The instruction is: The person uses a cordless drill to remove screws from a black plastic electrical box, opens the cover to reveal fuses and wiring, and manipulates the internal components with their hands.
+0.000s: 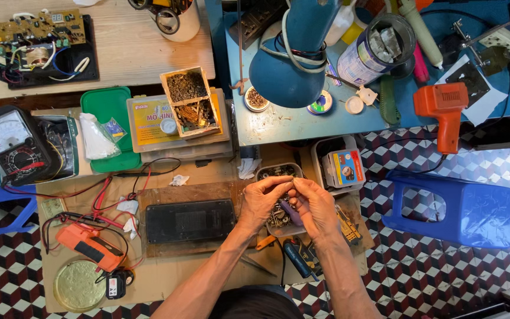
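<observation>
Item, nearest: left hand point(259, 201) and right hand point(315, 204), fingertips pinched together on one small part point(291, 179), too tiny to identify, each grip closed on it and raised above a tray of small parts point(278, 215), likely so nothing dropped is lost. Beside them, a flat black case point(190, 220) on a wooden board. Left, an orange meter point(90, 245) with red leads. Farther, a dial meter point(10, 142), a green box point(108, 106), a blue lamp point(290, 65) aimed over the bench point(166, 277), an orange soldering gun point(444, 109).
</observation>
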